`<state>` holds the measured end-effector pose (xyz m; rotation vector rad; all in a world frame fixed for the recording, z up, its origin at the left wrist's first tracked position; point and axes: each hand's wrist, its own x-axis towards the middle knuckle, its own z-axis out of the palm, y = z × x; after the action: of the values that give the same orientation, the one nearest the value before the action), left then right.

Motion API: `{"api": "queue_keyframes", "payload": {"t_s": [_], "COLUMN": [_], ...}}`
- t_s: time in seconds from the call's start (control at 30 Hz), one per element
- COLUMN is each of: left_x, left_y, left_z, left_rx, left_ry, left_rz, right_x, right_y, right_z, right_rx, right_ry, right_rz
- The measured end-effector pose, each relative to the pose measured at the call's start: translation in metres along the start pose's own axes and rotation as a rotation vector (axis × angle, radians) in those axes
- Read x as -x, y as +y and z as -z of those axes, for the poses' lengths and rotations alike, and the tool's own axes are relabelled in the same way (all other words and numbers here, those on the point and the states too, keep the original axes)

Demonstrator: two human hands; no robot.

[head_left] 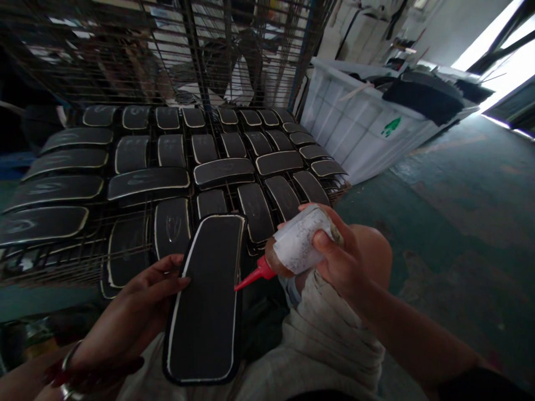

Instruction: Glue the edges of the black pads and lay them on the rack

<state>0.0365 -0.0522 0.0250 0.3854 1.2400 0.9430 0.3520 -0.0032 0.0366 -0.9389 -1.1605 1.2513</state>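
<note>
A long black panel (204,312) with rounded corners tilts up over my lap, a pale line of glue running near its edge. My left hand (154,289) grips its left side, thumb on the face and fingers behind. In my right hand (338,250) is a glue bottle (298,242) with a worn white label and brown contents. Its red nozzle (251,277) points down and left, the tip at the panel's right edge. Along that upper right edge the line looks thinner and browner than the white line on the left.
Ahead, a wire rack (83,250) carries rows of similar black panels (223,171) with pale outlines. Wire mesh (200,50) rises behind it. A large white bin (346,117) holding dark pieces stands at right on the green floor (460,223).
</note>
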Motion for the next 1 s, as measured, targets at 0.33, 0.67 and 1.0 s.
{"api": "queue_keyframes", "payload": {"t_s": [0.33,0.67,1.0], "left_x": [0.004,0.000,-0.002], "left_y": [0.010,0.016,0.017], "left_z": [-0.006,-0.017,-0.020], "left_rx": [0.081,0.167,0.343], "left_ry": [0.018,0.196,0.334], "left_rz": [-0.024,-0.075,-0.064], "right_x": [0.016,0.021,0.013], "right_y": [0.002,0.003,0.002], "right_z": [0.005,0.004,-0.001], "right_rx": [-0.022,-0.058,-0.091], "right_ry": [-0.235,-0.331,-0.147], "right_rz": [0.000,0.082,0.095]}}
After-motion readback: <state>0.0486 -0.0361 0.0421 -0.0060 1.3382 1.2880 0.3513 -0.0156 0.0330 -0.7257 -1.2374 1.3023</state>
